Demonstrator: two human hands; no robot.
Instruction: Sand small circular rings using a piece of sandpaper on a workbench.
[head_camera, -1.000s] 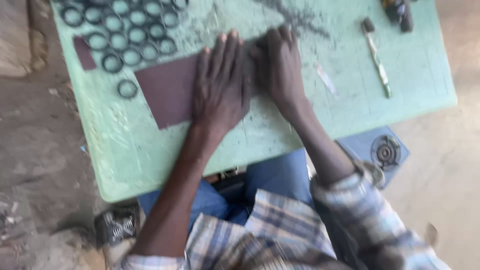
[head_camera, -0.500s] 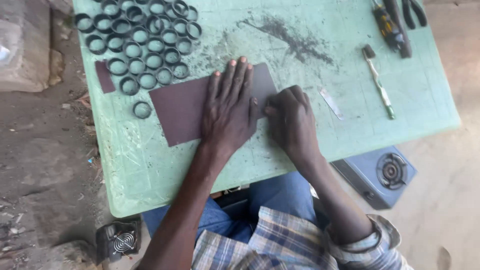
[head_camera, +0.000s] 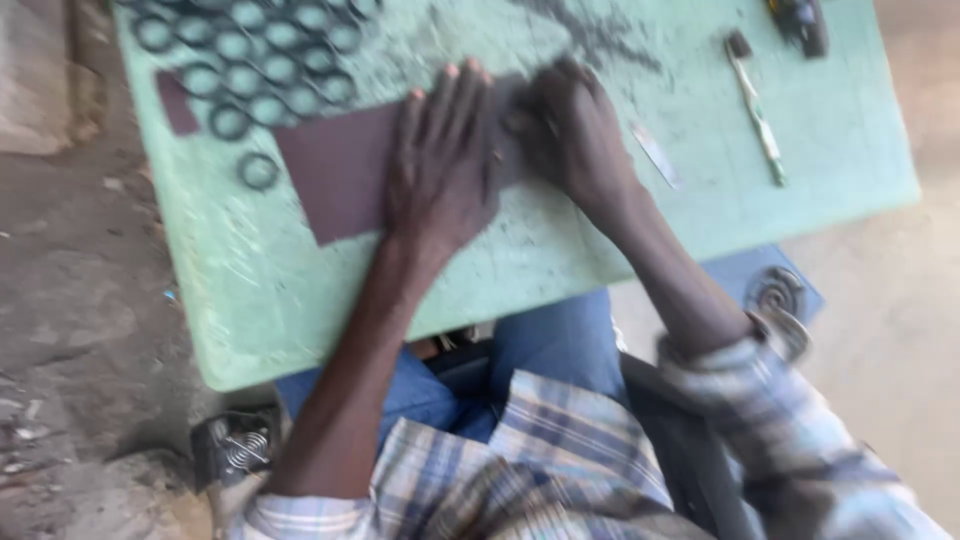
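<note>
Where both hands press, a matte brown rectangular sheet (head_camera: 335, 175)

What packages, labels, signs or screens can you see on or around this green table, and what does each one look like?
None in view: no package, label, sign or screen.
The green table carries a dark brown sheet under the left hand and right hand, black rings, a small brush and a thin metal strip; none shows a label that can be made out.
</note>
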